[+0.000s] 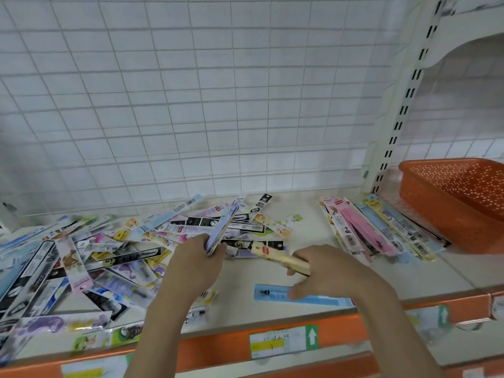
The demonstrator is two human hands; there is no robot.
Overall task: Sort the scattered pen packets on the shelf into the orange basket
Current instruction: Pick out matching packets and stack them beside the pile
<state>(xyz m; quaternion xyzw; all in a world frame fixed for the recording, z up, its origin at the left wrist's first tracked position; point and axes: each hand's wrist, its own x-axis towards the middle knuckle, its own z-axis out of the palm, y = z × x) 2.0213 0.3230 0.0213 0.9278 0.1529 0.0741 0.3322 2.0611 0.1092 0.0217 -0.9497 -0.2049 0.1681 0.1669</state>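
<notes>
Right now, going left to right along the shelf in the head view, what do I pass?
Scattered packets → left hand → right hand → stacked packets → orange basket.

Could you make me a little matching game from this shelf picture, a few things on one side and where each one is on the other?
Things:
1. yellow packet
2. blue packet
3. orange basket
4. packet stack

Places:
A. far right of the shelf
B. held in the left hand
C. held in the right hand
D. flat near the shelf's front edge

Pairs: 1-C, 2-D, 3-A, 4-B
</notes>
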